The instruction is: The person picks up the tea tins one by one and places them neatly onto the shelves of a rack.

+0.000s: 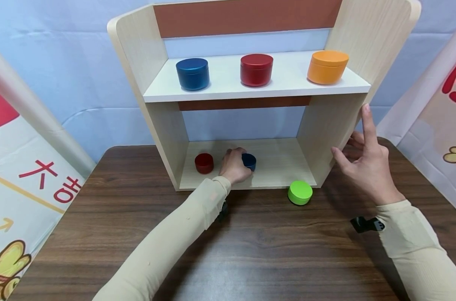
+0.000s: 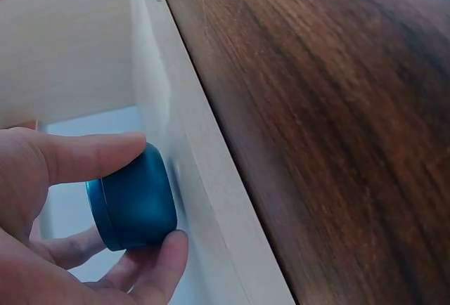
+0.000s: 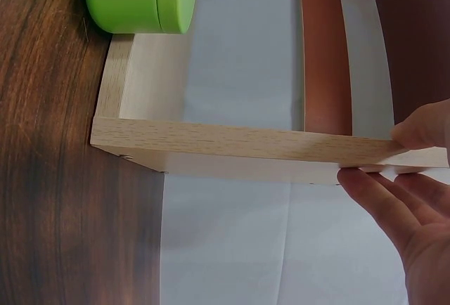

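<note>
My left hand (image 1: 235,166) reaches into the lower level of a small wooden shelf (image 1: 311,138) and holds a blue round tin (image 2: 137,199). In the left wrist view the thumb lies on one side of this tin and the fingers on the other, with its base close over the shelf board. A dark red tin (image 1: 204,163) stands to the left on the same board. At the shelf's right side panel (image 3: 232,141), my right hand (image 1: 371,167) grips the edge, thumb on one face and fingers on the other; its index finger points up in the head view.
On the upper white board stand a blue tin (image 1: 193,74), a red tin (image 1: 256,70) and an orange tin (image 1: 327,67). A lime green tin (image 1: 300,192) sits on the dark wooden table (image 1: 280,251), by the shelf's front right corner. Printed banners (image 1: 36,188) flank the table.
</note>
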A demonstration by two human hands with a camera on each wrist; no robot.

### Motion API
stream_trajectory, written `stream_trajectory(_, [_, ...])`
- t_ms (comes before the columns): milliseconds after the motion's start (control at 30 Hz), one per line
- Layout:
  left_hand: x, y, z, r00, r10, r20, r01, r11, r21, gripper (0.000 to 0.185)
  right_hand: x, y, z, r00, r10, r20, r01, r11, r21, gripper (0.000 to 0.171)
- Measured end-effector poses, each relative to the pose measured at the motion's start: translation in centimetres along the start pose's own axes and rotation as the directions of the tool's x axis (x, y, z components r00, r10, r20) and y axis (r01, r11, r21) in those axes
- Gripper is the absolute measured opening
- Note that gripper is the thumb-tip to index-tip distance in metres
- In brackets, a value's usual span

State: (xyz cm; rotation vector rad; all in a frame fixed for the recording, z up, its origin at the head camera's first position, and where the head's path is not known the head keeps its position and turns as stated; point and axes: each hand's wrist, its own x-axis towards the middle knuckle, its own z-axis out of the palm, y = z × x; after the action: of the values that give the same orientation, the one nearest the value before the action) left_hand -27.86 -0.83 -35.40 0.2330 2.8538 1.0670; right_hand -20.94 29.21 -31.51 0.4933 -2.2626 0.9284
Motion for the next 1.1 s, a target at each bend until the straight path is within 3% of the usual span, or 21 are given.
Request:
stream_trajectory(633, [-0.1,-0.2,0.4,1.0,0.008,-0.021,-0.007,1.0,0.022,0.071,0.0,0.0,0.0,1.0,0.003,-0.001,-0.003,1.0,-0.016,0.112])
stream_trajectory(767, [-0.4,0.1,0.5,0.999,0.017,-0.047,-0.014,0.998,0.068,0.074,0.0,0.0,0.0,1.0,0.005,-0.004,-0.005,1.0,-0.016,0.112])
stream_trajectory(933, [-0.7,0.7,0.4,0.995,0.072,-0.068,-0.061,0.986,0.154,0.074,0.0,0.0,0.0,1.0,0.007,-0.002,-0.007,1.0,-0.015,0.112])
stream_trajectory(1100, [-1.4,1.7,0.5,0.981,0.165,-0.097,-0.141,0.965,0.219,0.071,0.1,0.1,0.0,1.0,0.006,0.001,-0.006,1.0,-0.016,0.112])
